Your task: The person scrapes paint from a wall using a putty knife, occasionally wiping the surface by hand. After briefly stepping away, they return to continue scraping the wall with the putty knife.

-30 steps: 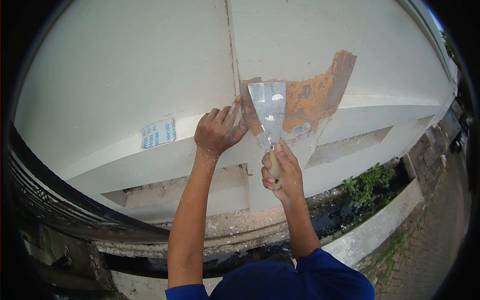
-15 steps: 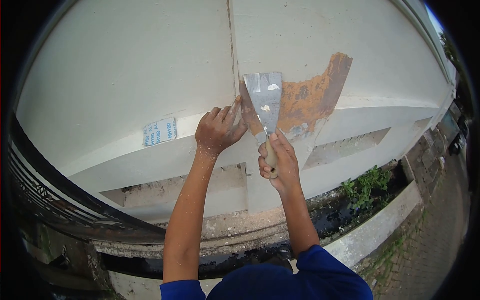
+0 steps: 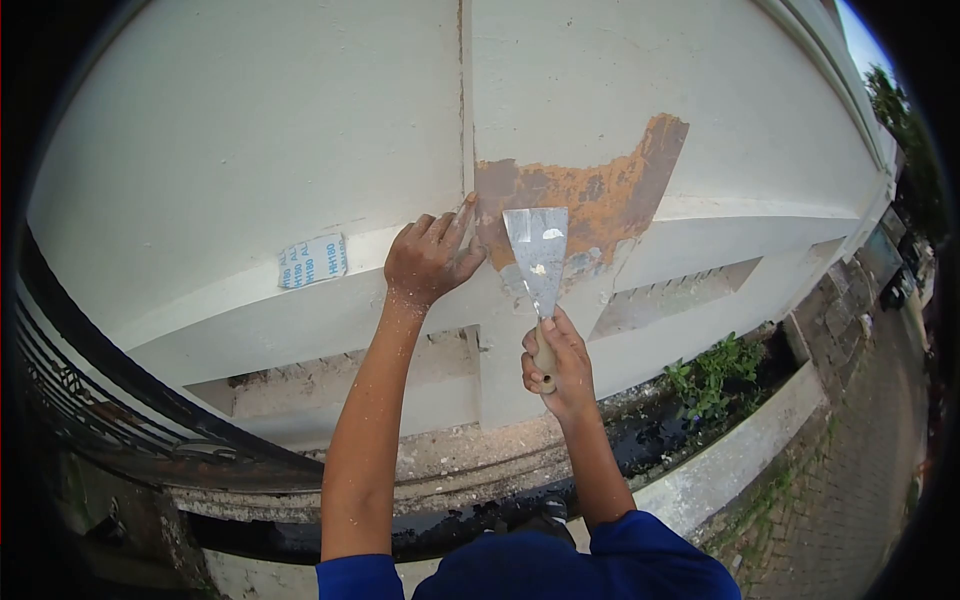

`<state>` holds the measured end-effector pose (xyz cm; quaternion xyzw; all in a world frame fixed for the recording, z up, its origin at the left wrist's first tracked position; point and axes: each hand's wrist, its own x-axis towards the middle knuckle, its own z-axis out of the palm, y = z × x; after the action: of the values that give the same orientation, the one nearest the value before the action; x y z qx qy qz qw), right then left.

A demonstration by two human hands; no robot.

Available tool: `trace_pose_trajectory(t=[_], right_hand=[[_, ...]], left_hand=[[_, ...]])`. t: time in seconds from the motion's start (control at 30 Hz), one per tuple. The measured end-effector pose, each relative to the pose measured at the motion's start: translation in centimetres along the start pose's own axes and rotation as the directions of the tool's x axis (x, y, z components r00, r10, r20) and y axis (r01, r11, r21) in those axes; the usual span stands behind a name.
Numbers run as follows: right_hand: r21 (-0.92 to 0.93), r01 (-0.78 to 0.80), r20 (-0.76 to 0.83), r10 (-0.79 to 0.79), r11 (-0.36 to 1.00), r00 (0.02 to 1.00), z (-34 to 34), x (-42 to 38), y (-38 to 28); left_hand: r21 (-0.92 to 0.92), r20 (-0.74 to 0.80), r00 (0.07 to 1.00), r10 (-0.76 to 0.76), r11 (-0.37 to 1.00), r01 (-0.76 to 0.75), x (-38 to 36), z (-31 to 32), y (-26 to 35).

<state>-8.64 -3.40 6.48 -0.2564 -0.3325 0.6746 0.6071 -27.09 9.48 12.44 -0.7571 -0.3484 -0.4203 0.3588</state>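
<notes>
A putty knife (image 3: 540, 255) with a wide metal blade and a pale handle is in my right hand (image 3: 566, 365), its fingers wrapped round the handle. The blade points up and overlaps the lower part of a bare brown and orange patch (image 3: 600, 190) in the white wall (image 3: 300, 120). White specks stick to the blade. My left hand (image 3: 428, 255) is open, fingers stretched toward the patch's left edge, the index fingertip beside the vertical groove. White flecks dot the left hand and forearm.
A piece of sandpaper (image 3: 312, 261), blue-printed backing outward, lies on the wall's ledge at left. Dark metal railings (image 3: 120, 400) curve along the left. Below run a dark water-filled gutter (image 3: 440, 530) with a green plant (image 3: 715, 378) and a paved path (image 3: 860, 470) at right.
My right hand has drawn the putty knife down, uncovering more of the patch's upper left. My left hand stays near the groove. The view has shifted slightly.
</notes>
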Motion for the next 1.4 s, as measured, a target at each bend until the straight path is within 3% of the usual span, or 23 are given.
trace_pose_trajectory(t=[0.07,0.17,0.23,0.3,0.37,0.47,0.57,0.67,0.77,0.97,1.07,1.17,1.2,1.3,1.33,1.4], right_hand=[[-0.070,-0.037,-0.066,0.032,0.997,0.997,-3.1,-1.6,1.4],[-0.261,-0.203,-0.326,0.112,0.944,0.939,-8.5,-6.9,4.7],[-0.481,-0.371,-0.451,0.138,0.794,0.882,-12.4,-11.1,6.5],[-0.546,-0.446,-0.541,0.108,0.709,0.834,-15.9,-15.9,8.7],[-0.519,-0.504,-0.601,0.125,0.691,0.789,-19.1,-20.7,10.8],[-0.449,-0.582,-0.726,0.102,0.678,0.680,-20.3,-26.4,11.6],[-0.374,-0.590,-0.816,0.048,0.715,0.576,-21.4,-30.0,12.1],[-0.327,-0.586,-0.869,0.008,0.741,0.495,-21.6,-31.7,11.7],[-0.344,-0.570,-0.870,-0.024,0.746,0.493,-22.1,-31.9,10.6],[-0.422,-0.548,-0.829,-0.062,0.723,0.556,-23.6,-30.4,7.7],[-0.463,-0.542,-0.806,-0.078,0.702,0.587,-24.3,-28.9,6.2],[-0.531,-0.491,-0.750,-0.114,0.691,0.651,-25.5,-27.8,5.7],[-0.536,-0.505,-0.747,-0.102,0.677,0.656,-25.9,-27.7,5.5],[-0.569,-0.503,-0.715,-0.088,0.650,0.694,-27.1,-25.8,5.1],[-0.578,-0.492,-0.700,-0.085,0.652,0.709,-27.6,-25.5,5.2],[-0.572,-0.525,-0.712,-0.065,0.630,0.699,-28.5,-25.8,5.3]], left_hand=[[-0.014,-0.033,0.999,0.014,1.000,-0.015,0.1,0.1,-0.1],[-0.021,0.031,1.000,-0.006,1.000,0.006,0.0,-0.3,-0.1],[-0.016,-0.006,1.000,0.001,1.000,-0.001,-0.1,0.0,-0.1],[-0.019,-0.024,1.000,0.004,1.000,-0.005,-0.1,0.0,-0.1],[-0.029,-0.018,1.000,0.009,1.000,-0.009,-0.1,-0.3,-0.1],[-0.185,0.155,0.981,-0.120,0.972,0.148,-0.1,-1.1,0.2],[-0.022,0.088,0.986,0.141,0.990,-0.140,0.7,-1.6,0.3],[0.007,0.159,0.985,0.071,0.997,-0.073,3.9,-2.0,1.6],[0.058,0.243,0.967,-0.074,0.996,0.062,4.5,-0.8,4.0],[-0.255,0.228,0.969,-0.096,0.954,0.155,1.4,-0.9,7.9],[-0.092,0.202,0.958,-0.203,0.970,0.225,2.8,-1.0,6.9],[0.118,0.261,0.953,-0.157,0.984,0.130,1.9,0.1,6.6],[0.036,0.348,0.928,-0.133,0.991,0.128,1.2,-0.3,7.9],[-0.194,0.486,0.815,0.314,0.949,-0.250,-1.4,1.3,9.1],[-0.158,0.419,0.847,0.328,0.945,-0.288,-1.3,1.5,8.7],[-0.076,0.318,0.932,0.174,0.985,-0.157,0.2,0.7,7.0]])
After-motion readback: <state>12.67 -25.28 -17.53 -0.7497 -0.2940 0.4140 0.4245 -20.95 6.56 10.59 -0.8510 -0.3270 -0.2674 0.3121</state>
